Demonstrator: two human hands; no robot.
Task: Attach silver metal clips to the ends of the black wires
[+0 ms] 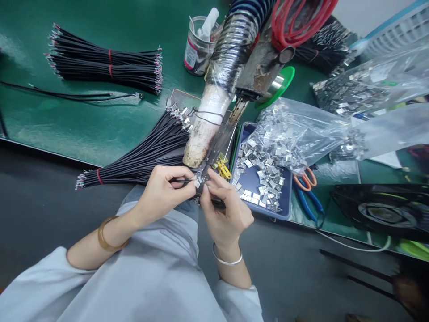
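Note:
My left hand [169, 188] is closed in a pinch on the end of a thin black cable [181, 181]. Facing it, my right hand [226, 201] has its thumb and index finger bent together at a small silver connector [197, 182]; its fingertips partly cover the contact. The connector sits between both hands, against the cable end. Right above the fingertips comes down the narrow dark end of a soldering iron [217, 141]. A fanned bundle of black cables [144, 145], with connectors on its far ends, lies beside my left hand.
A blue tray [286, 205] of loose connectors stands right of my hands, a plastic bag [295, 129] spilling over it. The taped hose [214, 98] hangs overhead. Pliers [308, 201], a tied cable bundle [107, 65], a plastic jar [197, 51] and a black fan [385, 212] are around.

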